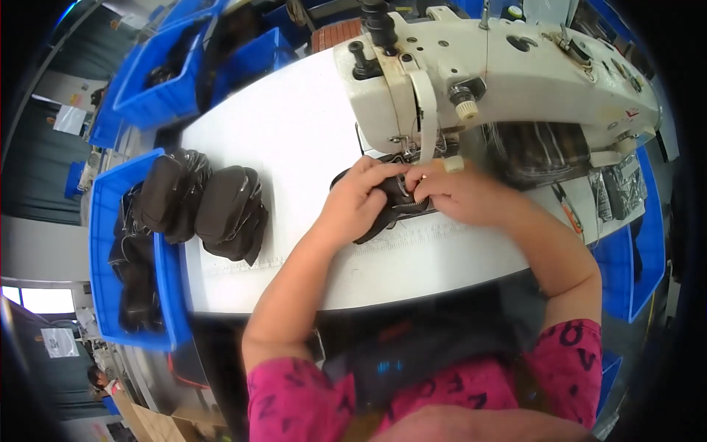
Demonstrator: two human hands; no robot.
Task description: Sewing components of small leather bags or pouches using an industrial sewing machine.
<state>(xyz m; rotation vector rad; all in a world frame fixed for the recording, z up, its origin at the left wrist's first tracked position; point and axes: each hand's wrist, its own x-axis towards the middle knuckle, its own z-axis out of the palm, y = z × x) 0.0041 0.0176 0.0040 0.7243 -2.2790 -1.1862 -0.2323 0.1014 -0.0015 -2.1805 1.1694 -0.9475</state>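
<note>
At frame centre, the left hand (362, 193) and right hand (451, 193) each hold a closed grip on a dark fabric piece (383, 214) with a metal zipper, flat on the white surface (280, 140). The cream sewing machine (508, 70) head overhangs the fingers, hiding the needle area. Left of centre lie two stacks of dark rounded pieces (202, 202); a blue plastic bin (103, 243) adjoins them.
</note>
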